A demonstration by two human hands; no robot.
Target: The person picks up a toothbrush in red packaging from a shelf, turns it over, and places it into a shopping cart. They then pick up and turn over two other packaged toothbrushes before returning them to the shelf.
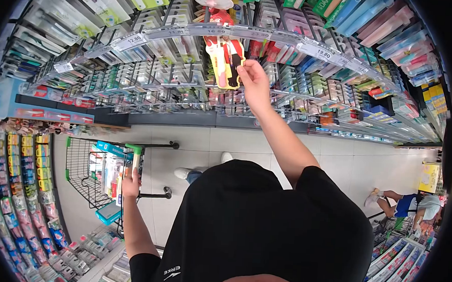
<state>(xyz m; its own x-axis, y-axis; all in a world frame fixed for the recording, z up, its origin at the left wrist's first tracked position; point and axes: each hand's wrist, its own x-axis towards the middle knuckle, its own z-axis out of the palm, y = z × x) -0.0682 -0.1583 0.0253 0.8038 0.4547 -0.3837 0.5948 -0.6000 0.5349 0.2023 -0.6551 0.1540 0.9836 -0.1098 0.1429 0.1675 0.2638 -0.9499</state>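
Note:
My right hand reaches up to the shelf, with thumb and fingers pinching the lower right edge of a toothbrush pack. The pack is red, white and yellow, with a pink-handled brush on its left and a printed figure in a red jacket on its right. Its upper part overlaps the price rail in this view. Down at the left, my left hand is wrapped round the handle of a shopping cart. Boxes and packs, among them a teal box, are in and around the cart.
Hooks of hanging toothbrush packs fill the shelf ahead. Racks of colourful packs line the left side. Grey tiled floor runs between. At far right another person bends beside a second cart.

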